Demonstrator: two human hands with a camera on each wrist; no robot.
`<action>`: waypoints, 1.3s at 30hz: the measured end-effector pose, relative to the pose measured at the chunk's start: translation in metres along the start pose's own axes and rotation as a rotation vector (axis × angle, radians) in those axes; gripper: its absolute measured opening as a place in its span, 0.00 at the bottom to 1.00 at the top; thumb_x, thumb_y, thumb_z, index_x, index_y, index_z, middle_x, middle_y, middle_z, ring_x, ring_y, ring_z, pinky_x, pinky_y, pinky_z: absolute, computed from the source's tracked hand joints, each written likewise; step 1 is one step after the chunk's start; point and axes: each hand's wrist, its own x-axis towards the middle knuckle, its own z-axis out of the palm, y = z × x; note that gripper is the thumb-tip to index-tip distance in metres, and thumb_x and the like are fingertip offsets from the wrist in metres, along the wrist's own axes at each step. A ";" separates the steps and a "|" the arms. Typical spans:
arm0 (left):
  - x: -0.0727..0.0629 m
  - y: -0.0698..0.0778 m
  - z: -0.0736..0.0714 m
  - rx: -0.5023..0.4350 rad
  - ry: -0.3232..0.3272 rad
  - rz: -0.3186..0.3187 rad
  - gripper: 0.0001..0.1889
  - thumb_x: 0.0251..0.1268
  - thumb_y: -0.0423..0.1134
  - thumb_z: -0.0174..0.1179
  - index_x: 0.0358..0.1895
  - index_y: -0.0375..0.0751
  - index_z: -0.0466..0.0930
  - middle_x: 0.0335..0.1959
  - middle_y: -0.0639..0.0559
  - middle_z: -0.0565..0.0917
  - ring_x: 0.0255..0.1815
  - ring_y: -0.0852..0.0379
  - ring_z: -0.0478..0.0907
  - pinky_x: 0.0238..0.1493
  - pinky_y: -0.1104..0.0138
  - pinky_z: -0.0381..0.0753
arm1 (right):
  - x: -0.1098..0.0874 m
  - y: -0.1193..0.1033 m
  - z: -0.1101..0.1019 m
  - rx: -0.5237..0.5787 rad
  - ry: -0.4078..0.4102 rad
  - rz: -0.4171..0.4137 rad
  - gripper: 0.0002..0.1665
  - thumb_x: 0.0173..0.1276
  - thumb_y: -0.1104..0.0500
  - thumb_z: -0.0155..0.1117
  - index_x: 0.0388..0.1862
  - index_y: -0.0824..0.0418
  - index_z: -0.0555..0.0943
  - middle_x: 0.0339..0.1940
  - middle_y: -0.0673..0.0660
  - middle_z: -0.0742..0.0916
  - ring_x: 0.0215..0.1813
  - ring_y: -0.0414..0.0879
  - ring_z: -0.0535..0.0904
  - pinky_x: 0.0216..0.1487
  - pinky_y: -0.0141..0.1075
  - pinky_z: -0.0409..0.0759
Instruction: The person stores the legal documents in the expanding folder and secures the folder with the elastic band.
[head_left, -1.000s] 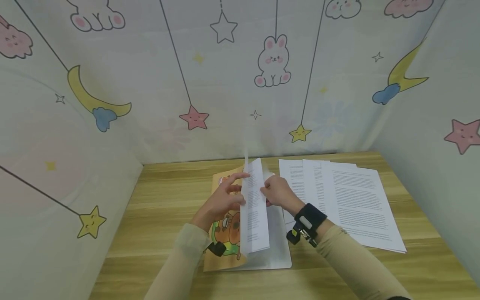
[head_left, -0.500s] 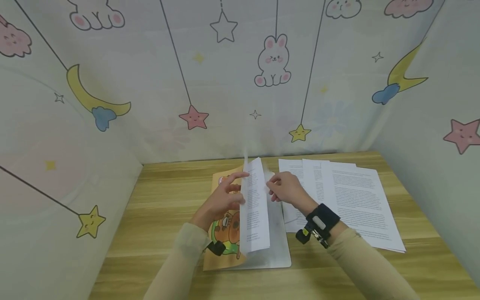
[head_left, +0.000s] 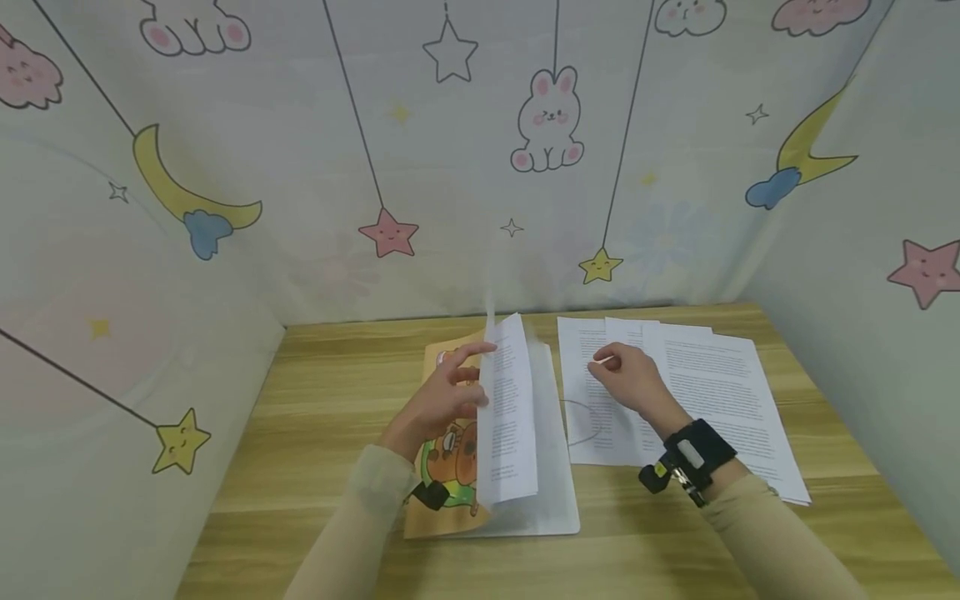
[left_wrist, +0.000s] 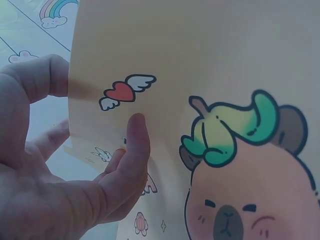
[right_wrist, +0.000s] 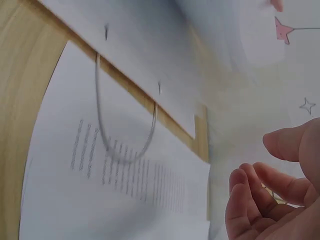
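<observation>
My left hand (head_left: 442,400) pinches the orange cover of a cartoon folder (head_left: 431,521) and holds it raised at the left. The thumb lies on the cover's outer face in the left wrist view, where a capybara drawing (left_wrist: 230,195) shows. Inside the raised part, a printed sheet (head_left: 512,425) stands tilted, beside a thin clear sleeve. The white back part of the folder (head_left: 553,492) lies flat on the table. My right hand (head_left: 633,379) hovers over the loose printed sheets (head_left: 720,400), fingers loosely curled with nothing between them, as the right wrist view confirms.
A thin elastic cord loop (right_wrist: 100,117) sticks out of the folder's right edge over the leftmost sheet. The loose sheets overlap in a fan on the wooden table (head_left: 315,450). Cartoon-printed curtains (head_left: 450,167) enclose the table at the back and sides.
My right hand has let go of the sheet in the folder and moved right, over the loose sheets. The elastic loop has come into view. My left hand stays nearly still.
</observation>
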 end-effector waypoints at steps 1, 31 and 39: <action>0.000 0.000 0.000 -0.002 0.001 0.001 0.41 0.60 0.28 0.59 0.80 0.54 0.64 0.64 0.34 0.69 0.54 0.40 0.79 0.46 0.57 0.87 | 0.000 0.006 -0.002 -0.004 0.003 0.018 0.23 0.78 0.49 0.61 0.61 0.64 0.81 0.56 0.67 0.86 0.55 0.60 0.82 0.48 0.47 0.83; -0.001 0.005 -0.004 -0.011 0.013 0.006 0.42 0.59 0.27 0.58 0.80 0.53 0.64 0.65 0.34 0.69 0.57 0.37 0.76 0.47 0.56 0.86 | -0.045 0.171 -0.101 -0.382 0.112 0.362 0.36 0.73 0.49 0.61 0.43 0.88 0.75 0.34 0.77 0.80 0.37 0.67 0.78 0.43 0.57 0.74; -0.001 0.002 -0.005 -0.009 0.006 0.006 0.42 0.59 0.27 0.58 0.79 0.55 0.64 0.65 0.33 0.69 0.57 0.37 0.77 0.48 0.54 0.87 | -0.046 0.190 -0.102 -0.524 0.009 0.406 0.40 0.72 0.42 0.62 0.40 0.86 0.77 0.36 0.80 0.81 0.40 0.71 0.73 0.51 0.66 0.65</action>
